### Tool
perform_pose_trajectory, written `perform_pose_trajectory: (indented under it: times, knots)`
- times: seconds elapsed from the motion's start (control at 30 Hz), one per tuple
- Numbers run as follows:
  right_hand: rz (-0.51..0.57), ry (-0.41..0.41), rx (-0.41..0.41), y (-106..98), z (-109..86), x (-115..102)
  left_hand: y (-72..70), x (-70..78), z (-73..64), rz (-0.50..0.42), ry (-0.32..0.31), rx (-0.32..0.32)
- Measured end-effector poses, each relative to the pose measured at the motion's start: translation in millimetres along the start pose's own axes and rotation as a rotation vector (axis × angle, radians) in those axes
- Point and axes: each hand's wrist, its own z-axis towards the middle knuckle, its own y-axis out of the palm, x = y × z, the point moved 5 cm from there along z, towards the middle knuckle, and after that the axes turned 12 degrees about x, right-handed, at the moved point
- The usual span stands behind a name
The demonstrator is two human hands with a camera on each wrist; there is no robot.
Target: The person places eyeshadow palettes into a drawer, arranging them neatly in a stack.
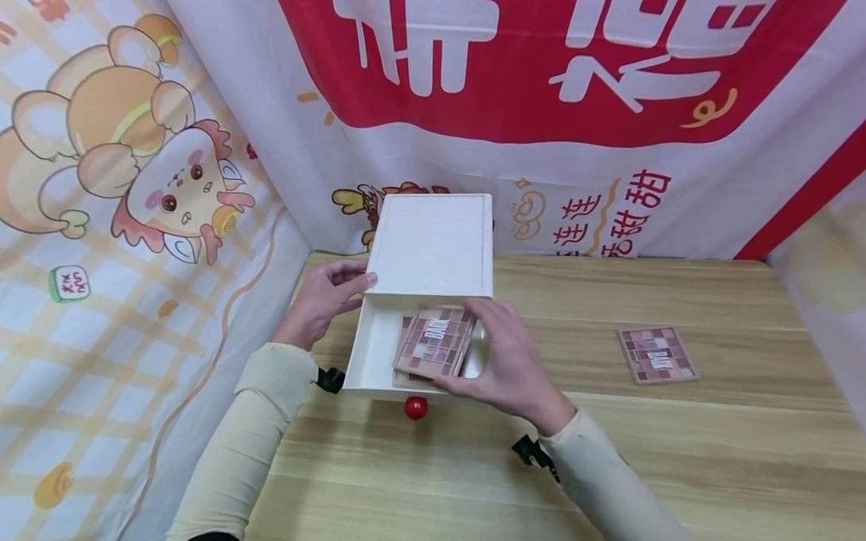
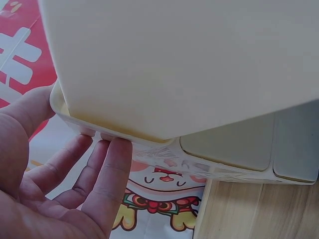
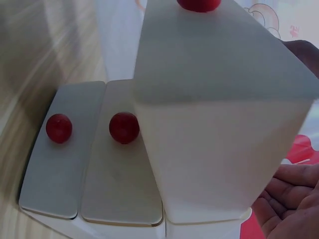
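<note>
A small white drawer cabinet point(image 1: 435, 242) stands against the back cloth, its top drawer point(image 1: 367, 356) pulled out. Inside lie several flat square eyeshadow palettes point(image 1: 435, 342), overlapping, with pinkish-brown grids and white lettering. My right hand point(image 1: 511, 363) reaches over the drawer's right side and holds the upper palette between thumb and fingers at its right edge. My left hand point(image 1: 326, 298) holds the cabinet's left front corner, thumb on top and fingertips point(image 2: 117, 149) against the side. The right wrist view shows the drawer from outside; the palettes are hidden there.
Another palette point(image 1: 658, 356) lies flat on the wooden table point(image 1: 554, 457), right of the cabinet. A red knob point(image 1: 416, 407) sticks out from the drawer front. Below are two closed drawers with red knobs point(image 3: 124, 128). Printed cloths point(image 1: 243, 150) hang at the left and back.
</note>
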Motion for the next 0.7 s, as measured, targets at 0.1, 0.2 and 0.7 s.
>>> perform_pose_trajectory:
  times: [0.1,0.2,0.7]
  knots:
    - [-0.011,-0.018,-0.003,1.3,0.8,-1.5,0.2,0.7,0.4,0.008,-0.001,-0.002]
    - [-0.015,-0.021,-0.008,2.0,1.4,-1.4,-0.3,0.2,0.9,0.012,-0.002,-0.002]
    - [0.009,0.024,-0.007,-0.2,0.0,3.2,0.1,0.6,0.2,-0.009,0.004,-0.001]
